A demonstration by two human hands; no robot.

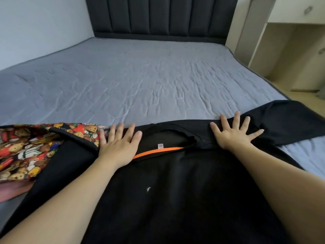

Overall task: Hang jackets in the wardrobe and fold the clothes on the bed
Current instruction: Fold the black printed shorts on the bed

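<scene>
Black shirt (pixel 175 191) lies spread flat across the near edge of the bed (pixel 140 76), neckline facing the headboard (pixel 158 16), its orange inner collar strip (pixel 158 152) and small white label showing, and we have both palms laid on its shoulders; our left hand (pixel 119 145) rests flat with straight, slightly fanned fingers just left of the neck opening, and our right hand (pixel 233 132) presses flat with fingers splayed wide on the right shoulder, where the sleeve (pixel 290 118) runs out toward the bed's right side, so neither hand grips anything. Just beside our left hand the shirt's left edge overlaps a bear-print garment (pixel 35 147), and we judge that to be the main risk: if we fold the left side inward without lifting it clear, the print cloth may get dragged or caught into the fold. We also judge that smoothing with open palms alone may push wrinkles toward the hem instead of flattening them, and that the right sleeve, lying close to the mattress edge, may slide off and pull the shoulder askew once we release the pressure
</scene>
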